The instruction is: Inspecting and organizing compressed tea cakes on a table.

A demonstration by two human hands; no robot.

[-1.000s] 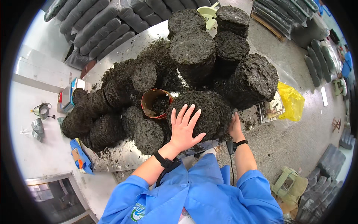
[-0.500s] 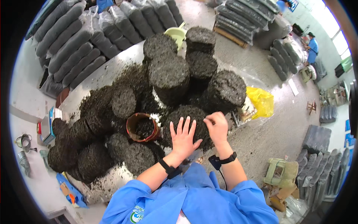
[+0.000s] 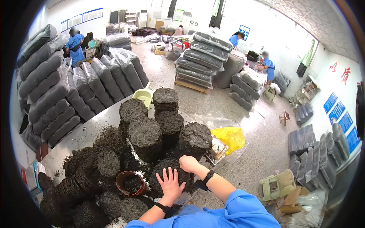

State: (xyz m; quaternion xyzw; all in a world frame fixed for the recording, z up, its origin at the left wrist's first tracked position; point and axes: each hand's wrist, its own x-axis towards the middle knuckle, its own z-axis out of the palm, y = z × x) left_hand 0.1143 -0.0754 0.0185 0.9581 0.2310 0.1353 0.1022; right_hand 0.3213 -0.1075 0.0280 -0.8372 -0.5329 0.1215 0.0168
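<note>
My left hand (image 3: 170, 186) lies with fingers spread on top of a round cake of dark pressed shreds (image 3: 156, 178). At the cake's far right edge, my right hand (image 3: 189, 164) is closed; whatever its fingers hold, if anything, is hidden. Just left of this cake stands a reddish-brown round container (image 3: 121, 185), open at the top, with dark shreds inside. Taller dark cylinders (image 3: 145, 137) of the same material, some stacked, rise beyond my hands. More dark cakes (image 3: 109, 163) lie to the left.
Loose dark shreds cover part of the pale table (image 3: 85, 131). A pale green scoop (image 3: 143, 95) lies behind the cylinders. A yellow plastic bag (image 3: 230, 140) sits to the right. Filled bags (image 3: 91, 87) stand in rows beyond the table. Several people in blue work farther off.
My view has tilted up, showing more of the room. My left hand stays spread on the cake; my right hand stays closed at its edge and is slightly nearer its far side.
</note>
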